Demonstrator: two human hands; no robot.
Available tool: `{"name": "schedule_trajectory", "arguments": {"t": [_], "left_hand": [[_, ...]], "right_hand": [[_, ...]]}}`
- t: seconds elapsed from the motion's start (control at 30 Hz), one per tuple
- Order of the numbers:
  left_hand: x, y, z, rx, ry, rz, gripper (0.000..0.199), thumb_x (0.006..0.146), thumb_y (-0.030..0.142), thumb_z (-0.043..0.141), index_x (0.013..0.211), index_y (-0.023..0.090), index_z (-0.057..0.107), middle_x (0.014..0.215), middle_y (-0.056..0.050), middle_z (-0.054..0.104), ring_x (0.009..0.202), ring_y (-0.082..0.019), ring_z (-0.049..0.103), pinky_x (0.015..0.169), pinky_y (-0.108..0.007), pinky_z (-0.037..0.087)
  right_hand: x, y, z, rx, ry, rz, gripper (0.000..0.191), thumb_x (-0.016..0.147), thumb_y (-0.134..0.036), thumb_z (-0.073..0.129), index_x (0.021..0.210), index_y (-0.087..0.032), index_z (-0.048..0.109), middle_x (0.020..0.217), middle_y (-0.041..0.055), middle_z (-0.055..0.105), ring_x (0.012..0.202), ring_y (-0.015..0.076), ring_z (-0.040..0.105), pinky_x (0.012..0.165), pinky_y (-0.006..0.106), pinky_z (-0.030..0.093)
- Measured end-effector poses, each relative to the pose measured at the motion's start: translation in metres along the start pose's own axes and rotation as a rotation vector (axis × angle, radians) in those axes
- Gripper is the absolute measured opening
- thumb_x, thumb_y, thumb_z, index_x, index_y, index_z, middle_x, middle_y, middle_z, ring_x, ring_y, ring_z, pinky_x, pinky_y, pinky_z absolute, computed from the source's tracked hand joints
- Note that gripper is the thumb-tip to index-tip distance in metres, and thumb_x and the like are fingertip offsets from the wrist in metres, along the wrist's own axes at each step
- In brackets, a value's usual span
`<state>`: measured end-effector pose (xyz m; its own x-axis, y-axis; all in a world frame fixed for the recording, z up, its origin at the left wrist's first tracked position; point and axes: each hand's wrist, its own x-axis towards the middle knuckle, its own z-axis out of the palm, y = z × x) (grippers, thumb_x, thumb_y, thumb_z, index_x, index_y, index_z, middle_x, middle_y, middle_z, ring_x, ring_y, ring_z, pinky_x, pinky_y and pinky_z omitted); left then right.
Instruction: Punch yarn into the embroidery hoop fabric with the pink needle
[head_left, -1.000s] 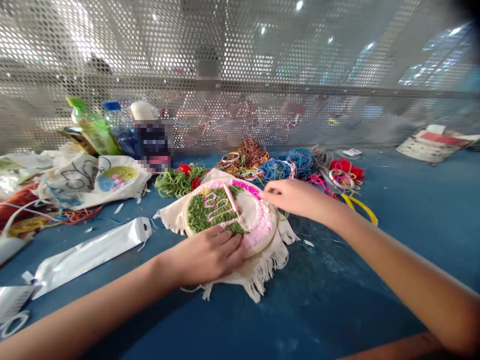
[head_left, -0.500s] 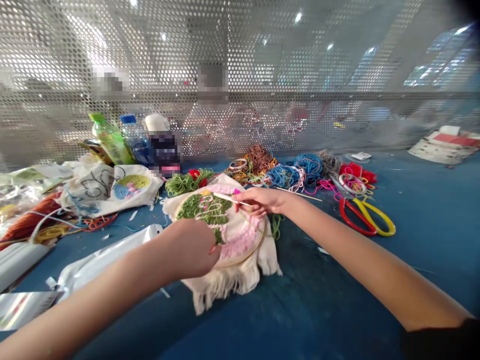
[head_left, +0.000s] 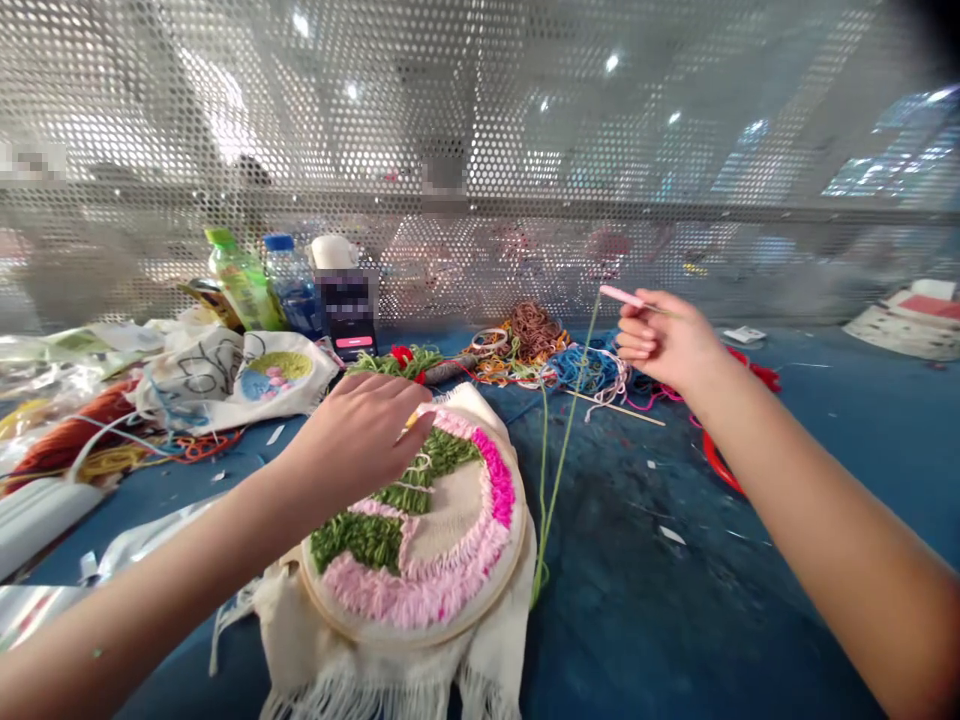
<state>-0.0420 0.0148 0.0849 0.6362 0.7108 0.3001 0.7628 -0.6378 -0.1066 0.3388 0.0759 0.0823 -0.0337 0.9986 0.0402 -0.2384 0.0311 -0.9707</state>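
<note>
Embroidery hoop lies right under my left hand, fingers curled at its top rim, grip unclear. Right hand pinches pink punch needle well above it, green yarn hanging down. Open blue tabletop on right, yarn piles beyond.

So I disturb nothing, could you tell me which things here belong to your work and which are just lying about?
In use: left hand, embroidery hoop, fringed cloth, right hand, pink punch needle, green yarn.
Lying about: water bottle, blue yarn, brown yarn.

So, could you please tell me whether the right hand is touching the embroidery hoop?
Apart: the head view shows the right hand raised, a plain gap from the embroidery hoop.
</note>
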Motion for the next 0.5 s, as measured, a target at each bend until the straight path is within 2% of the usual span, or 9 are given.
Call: {"name": "schedule_trajectory", "arguments": {"t": [0.07, 0.13, 0.27, 0.33, 0.4, 0.5], "left_hand": [[0.000, 0.001, 0.004, -0.034, 0.055, -0.033, 0.037, 0.099, 0.037, 0.038, 0.115, 0.015, 0.063, 0.115, -0.013, 0.070, 0.112, -0.031, 0.062, 0.099, -0.050, 0.043], [-0.001, 0.003, 0.017, -0.087, 0.056, -0.056, 0.040, 0.100, 0.038, 0.036, 0.122, 0.014, 0.060, 0.126, -0.014, 0.067, 0.120, -0.029, 0.059, 0.103, -0.049, 0.042], [-0.007, 0.009, 0.063, -0.124, -0.077, -0.001, 0.052, 0.098, 0.044, 0.039, 0.138, 0.013, 0.049, 0.146, -0.018, 0.052, 0.137, -0.032, 0.044, 0.109, -0.051, 0.038], [-0.009, 0.007, 0.076, -0.124, -0.112, 0.043, 0.050, 0.097, 0.043, 0.044, 0.138, 0.016, 0.051, 0.147, -0.016, 0.051, 0.137, -0.031, 0.044, 0.110, -0.050, 0.037], [-0.009, 0.001, 0.073, -0.122, -0.117, 0.052, 0.043, 0.096, 0.040, 0.045, 0.130, 0.017, 0.059, 0.140, -0.014, 0.058, 0.131, -0.030, 0.051, 0.109, -0.049, 0.039], [-0.007, -0.012, 0.047, -0.119, -0.086, 0.001, 0.038, 0.098, 0.038, 0.040, 0.114, 0.016, 0.067, 0.125, -0.014, 0.068, 0.115, -0.030, 0.062, 0.099, -0.050, 0.046]], "right_hand": [[0.002, 0.003, -0.011, -0.024, 0.020, 0.000, 0.025, 0.088, -0.037, 0.049, 0.068, -0.022, 0.045, 0.045, -0.0078, 0.027, 0.038, 0.0094, 0.020, 0.037, 0.020, 0.026], [0.005, 0.009, -0.016, -0.044, 0.018, 0.029, 0.024, 0.088, -0.036, 0.047, 0.068, -0.022, 0.045, 0.045, -0.0076, 0.027, 0.038, 0.0098, 0.020, 0.037, 0.021, 0.026], [0.008, 0.019, -0.013, -0.036, 0.010, 0.092, 0.024, 0.088, -0.036, 0.046, 0.068, -0.022, 0.044, 0.046, -0.0077, 0.026, 0.039, 0.0102, 0.020, 0.037, 0.021, 0.025], [0.008, 0.021, -0.011, -0.010, 0.006, 0.098, 0.024, 0.089, -0.036, 0.047, 0.070, -0.022, 0.046, 0.046, -0.0077, 0.026, 0.039, 0.0099, 0.022, 0.037, 0.020, 0.026], [0.007, 0.020, -0.009, 0.020, -0.005, 0.096, 0.022, 0.089, -0.035, 0.048, 0.071, -0.021, 0.048, 0.046, -0.0075, 0.029, 0.040, 0.0096, 0.023, 0.038, 0.020, 0.027], [0.004, 0.019, -0.006, 0.018, -0.024, 0.121, 0.023, 0.089, -0.035, 0.048, 0.071, -0.020, 0.049, 0.045, -0.0070, 0.031, 0.040, 0.0093, 0.024, 0.039, 0.021, 0.027]]}}
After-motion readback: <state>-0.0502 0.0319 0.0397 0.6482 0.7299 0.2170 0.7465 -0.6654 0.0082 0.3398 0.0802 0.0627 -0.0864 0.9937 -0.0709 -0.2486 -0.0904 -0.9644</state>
